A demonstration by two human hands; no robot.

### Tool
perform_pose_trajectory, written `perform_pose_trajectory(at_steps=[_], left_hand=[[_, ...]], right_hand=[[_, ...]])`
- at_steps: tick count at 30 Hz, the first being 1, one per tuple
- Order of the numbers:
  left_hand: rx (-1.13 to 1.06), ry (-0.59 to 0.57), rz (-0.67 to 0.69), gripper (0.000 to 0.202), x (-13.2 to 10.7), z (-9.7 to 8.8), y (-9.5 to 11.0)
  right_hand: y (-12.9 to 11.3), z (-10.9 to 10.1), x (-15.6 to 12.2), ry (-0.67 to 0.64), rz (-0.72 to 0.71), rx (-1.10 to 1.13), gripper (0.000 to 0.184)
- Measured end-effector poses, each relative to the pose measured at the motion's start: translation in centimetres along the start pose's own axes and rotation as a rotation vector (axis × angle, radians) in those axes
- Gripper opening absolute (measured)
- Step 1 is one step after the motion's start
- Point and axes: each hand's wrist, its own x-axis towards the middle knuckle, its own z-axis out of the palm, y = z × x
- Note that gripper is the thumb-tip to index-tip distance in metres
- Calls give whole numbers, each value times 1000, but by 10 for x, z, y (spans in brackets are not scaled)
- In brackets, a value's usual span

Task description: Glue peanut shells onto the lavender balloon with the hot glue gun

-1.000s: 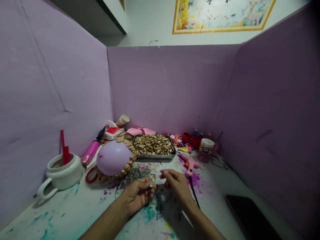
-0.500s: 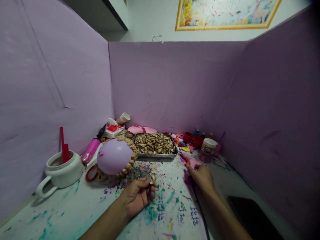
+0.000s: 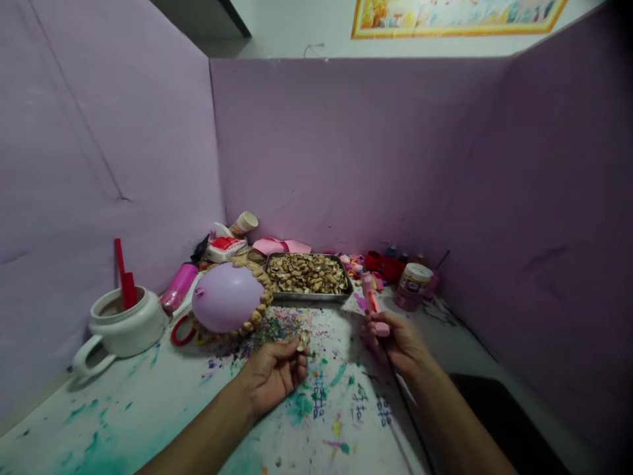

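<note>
Between the thumb and fingers of my left hand is a half peanut shell, hollow side showing. My right hand grips a pink hot glue gun, raised off the table with its nozzle pointing away from me; a dark cord trails from it toward me. To the left of my hands lies a lilac balloon, ringed on its far and right sides by a band of peanut shells. A metal tray heaped with peanut shells sits beyond both hands.
A white mug with a red stick stands left, near a pink bottle and red-handled scissors. At right are a lidded jar, red cups and a dark flat object. Purple panels enclose the paint-stained table.
My right hand has lifted the glue gun off the table and turned it more upright in view. My left hand keeps its shell nearly in place. The view has tipped slightly downward.
</note>
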Motion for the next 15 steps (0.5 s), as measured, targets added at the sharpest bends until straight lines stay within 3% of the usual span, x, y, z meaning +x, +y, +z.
perform_pose_trajectory(at_steps=[5, 7, 10, 15], left_hand=[[-21, 7, 15, 9, -1, -3, -3], [-27, 10, 28, 8, -2, -2, -5], [-32, -4, 41, 13, -2, 0, -8], [-37, -24, 36, 15, -2, 0, -14]], right_hand=[[17, 47, -40, -78, -56, -59, 24], [26, 60, -50, -63, -153, -230, 24], [36, 70, -58, -64, -231, -377, 22], [46, 72, -61, -70, -230, -397, 24]])
